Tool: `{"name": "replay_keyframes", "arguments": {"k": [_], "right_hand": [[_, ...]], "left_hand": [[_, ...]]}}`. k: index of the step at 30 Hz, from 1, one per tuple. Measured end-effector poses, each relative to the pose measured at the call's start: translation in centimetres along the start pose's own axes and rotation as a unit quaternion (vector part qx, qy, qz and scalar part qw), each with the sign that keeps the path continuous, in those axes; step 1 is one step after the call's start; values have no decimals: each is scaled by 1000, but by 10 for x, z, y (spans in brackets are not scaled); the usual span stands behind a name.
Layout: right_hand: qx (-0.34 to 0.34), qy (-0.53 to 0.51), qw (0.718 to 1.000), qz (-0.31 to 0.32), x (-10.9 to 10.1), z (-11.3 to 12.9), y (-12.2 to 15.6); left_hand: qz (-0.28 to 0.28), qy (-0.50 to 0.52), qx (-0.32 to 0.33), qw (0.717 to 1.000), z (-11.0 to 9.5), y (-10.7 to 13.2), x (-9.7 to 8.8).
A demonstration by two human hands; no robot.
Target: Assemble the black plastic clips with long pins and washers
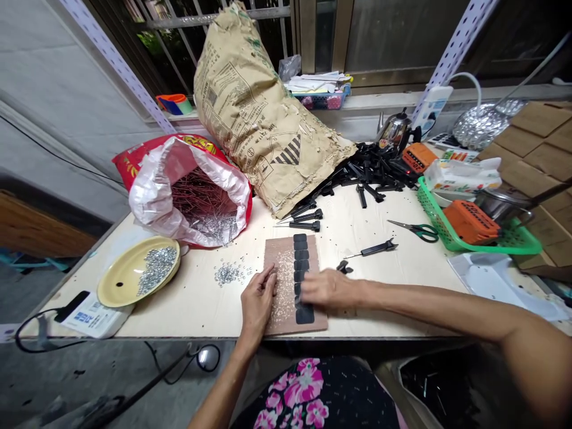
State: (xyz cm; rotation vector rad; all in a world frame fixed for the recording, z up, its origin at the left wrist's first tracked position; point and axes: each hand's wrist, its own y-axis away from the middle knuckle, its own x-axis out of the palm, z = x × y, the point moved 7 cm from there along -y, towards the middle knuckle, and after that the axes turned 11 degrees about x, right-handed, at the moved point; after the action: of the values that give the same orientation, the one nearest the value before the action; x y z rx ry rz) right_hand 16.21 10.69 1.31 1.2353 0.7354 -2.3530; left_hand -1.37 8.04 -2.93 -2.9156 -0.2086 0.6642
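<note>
A brown board [277, 250] lies near the table's front edge. Down its right part runs a column of black rounded squares [305, 314], and pale specks are scattered over its middle. My left hand [258, 298] rests at the board's left edge, thumb and fingers drawn together; whatever they hold is hidden. Over the black squares is my right hand [330, 289], fingers curled downward and smeared by motion, so their grip is unclear. Left of the board sits a small heap of shiny metal bits [227, 274]. A small black part [344, 267] lies just beyond my right wrist.
At left stand a yellow bowl [107, 280] of metal bits and a red-and-white sack [154, 193] of thin reddish rods. A large paper sack [268, 119] leans behind, beside piled black tools [366, 167]. Scissors [415, 228] and a green basket [482, 245] are at right.
</note>
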Motion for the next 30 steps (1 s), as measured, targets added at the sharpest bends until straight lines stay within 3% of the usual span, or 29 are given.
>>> {"name": "replay_keyframes", "arguments": {"k": [3,5,9,16,19,23,27,30], "right_hand": [[-37,28,999,25,3,-2,-2],[-2,74,997,2,-4,-18,-8],[-89,103,989,50,3,-14,2],[-14,81,997,14,5,-11,12],[21,79,997,10,-11,-24,18],[85,149,985,14,-50,-54,27],[121,186,975,-11,-69,-71,-1],[138,162,977,-13,-47,-73,-47]], "left_hand": [[-3,-13,-1,1000,0,0,-1],[-4,-23,6,1000,0,0,-1],[1,-25,4,1000,0,1,-2],[5,-14,9,1000,0,-1,-1],[6,-5,15,1000,2,0,-3],[12,19,9,1000,4,1,-3],[5,54,-8,998,1,3,-3],[-35,70,-39,996,4,7,-17]]}}
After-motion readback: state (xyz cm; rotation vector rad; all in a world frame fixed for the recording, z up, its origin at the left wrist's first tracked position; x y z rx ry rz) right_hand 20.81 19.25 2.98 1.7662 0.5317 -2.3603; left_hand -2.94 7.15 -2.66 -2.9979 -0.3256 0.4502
